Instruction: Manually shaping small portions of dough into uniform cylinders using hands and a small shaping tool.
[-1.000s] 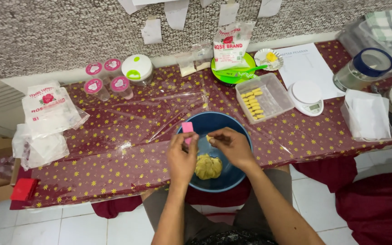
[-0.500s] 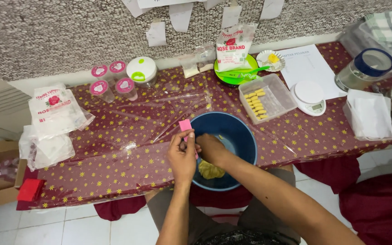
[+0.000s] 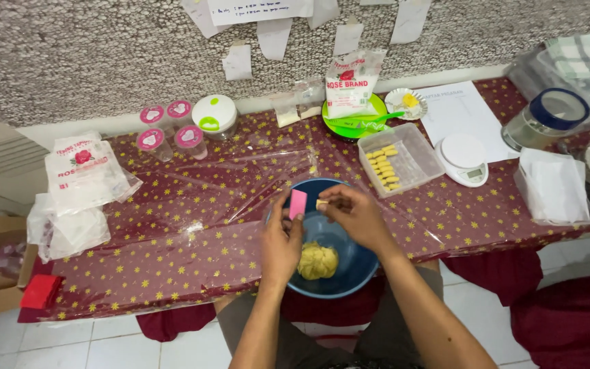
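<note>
Dough sits as a yellow lump [image 3: 317, 260] at the bottom of the blue bowl [image 3: 356, 270], which I take as my landmark; the bowl rests at the near edge of the bench [image 3: 192, 205], close to my body so both hands work right above it. My left hand [image 3: 281, 242] pinches a small pink scraper [image 3: 298, 203] upright over the bowl's far rim, fingers closed narrowly on it. My right hand [image 3: 355, 215] pinches a small pale bit of dough [image 3: 321, 203] just beside the scraper, fingertips narrow around it; held over the bowl, I judge, so crumbs fall back in. Beyond the bowl and to its right, a clear rectangular tub [image 3: 404, 158] holds a row of small yellow shaped pieces, kept within easy reach. Further right of that stands a white kitchen scale [image 3: 464, 157]. Far beyond the bowl to the left, four pink-lidded cups [image 3: 171, 126] stand together, contents unseen. A green plate [image 3: 356, 123] behind the tub carries a flour bag
</note>
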